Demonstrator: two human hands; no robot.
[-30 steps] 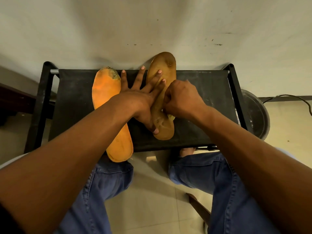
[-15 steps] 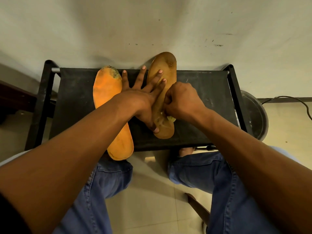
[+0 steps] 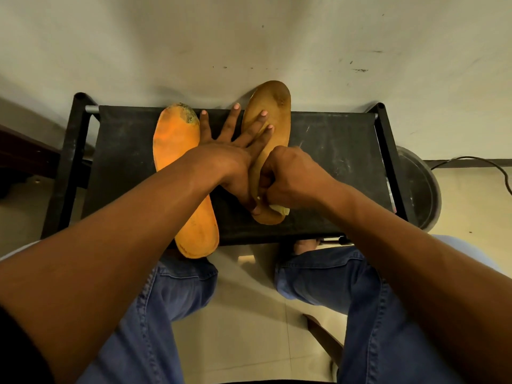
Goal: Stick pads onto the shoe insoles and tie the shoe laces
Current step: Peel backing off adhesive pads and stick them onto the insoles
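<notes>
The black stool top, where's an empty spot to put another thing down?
On the stool, bare cloth lies right of the brown insole, out to the right frame bar. A narrower patch lies left of the orange insole. The middle is crowded: the left hand presses the brown insole and the right hand works at its heel.

Two insoles on the black surface (image 3: 332,167): one orange insole (image 3: 177,151) and one tan insole (image 3: 273,112). One pale pad (image 3: 281,209) at the tan heel. Two hands: left hand (image 3: 230,162) and right hand (image 3: 293,176). One dark round basin (image 3: 415,189) at right. One cable (image 3: 471,162).
</notes>
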